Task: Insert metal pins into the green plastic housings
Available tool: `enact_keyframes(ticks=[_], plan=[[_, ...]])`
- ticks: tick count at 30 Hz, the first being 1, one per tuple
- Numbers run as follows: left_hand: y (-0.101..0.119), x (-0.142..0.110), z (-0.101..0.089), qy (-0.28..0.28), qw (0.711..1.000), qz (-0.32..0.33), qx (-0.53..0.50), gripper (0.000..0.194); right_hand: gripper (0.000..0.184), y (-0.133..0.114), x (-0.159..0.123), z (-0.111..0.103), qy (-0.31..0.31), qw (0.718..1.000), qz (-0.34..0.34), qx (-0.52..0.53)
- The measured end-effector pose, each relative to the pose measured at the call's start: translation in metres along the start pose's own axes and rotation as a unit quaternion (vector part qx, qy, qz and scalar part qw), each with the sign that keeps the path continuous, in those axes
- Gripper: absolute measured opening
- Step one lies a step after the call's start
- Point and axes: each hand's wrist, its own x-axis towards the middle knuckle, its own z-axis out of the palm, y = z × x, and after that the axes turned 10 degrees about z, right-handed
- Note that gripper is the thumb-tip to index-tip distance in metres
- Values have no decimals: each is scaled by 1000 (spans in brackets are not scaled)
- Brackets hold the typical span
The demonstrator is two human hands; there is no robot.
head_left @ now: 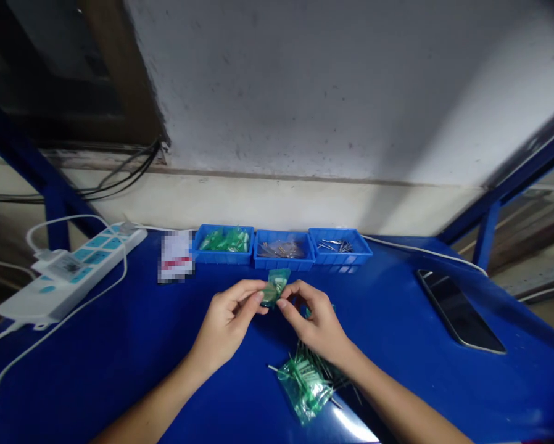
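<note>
Between my two hands, above the blue table, is a small green plastic bag [278,280]. My left hand [233,311] pinches its left side between thumb and fingers. At its right edge, the thumb and forefinger of my right hand [311,311] close on the same bag. What lies inside it is too small to make out. Below my right hand, a green plastic packet [307,388] lies on the table among several thin metal rods [337,404], partly hidden by my right forearm.
Three blue bins stand along the back: one with green packets [226,239], one with clear bags [281,248], one with thin metal pieces [335,246]. A white power strip [87,265] with cables sits left, beside a blurred card [176,256]. A phone [459,311] lies right.
</note>
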Motion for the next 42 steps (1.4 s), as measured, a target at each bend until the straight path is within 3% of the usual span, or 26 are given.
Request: enact_keyframes(ticks=[5, 16, 23, 25, 28, 32, 35, 42], plan=[[-8, 0, 1, -21, 997, -50, -53, 21, 16, 0, -2, 0, 17, 1000, 8, -24], [-11, 3, 6, 4, 968, -116, -222, 18, 11, -4, -3, -5, -3, 1000, 3, -15], [-12, 4, 8, -2, 961, -131, -241, 18, 8, -5, -6, -4, 29, 999, 6, -22], [-13, 2, 8, -6, 974, -112, -197, 19, 9, -5, -7, -3, 52, 998, 5, -34], [-13, -4, 9, -28, 998, -46, -43, 19, 17, -4, -7, -4, 70, 996, -6, -56], [-10, -11, 10, -76, 984, 91, 136, 18, 19, -3, -8, -5, 68, 996, -5, -49], [-8, -11, 8, -106, 965, 150, 185, 22, 21, -3, -8, -6, 65, 997, -2, -45], [-13, -7, 3, -146, 941, 213, 219, 27, 27, 1, -5, -10, 30, 995, -45, -82]])
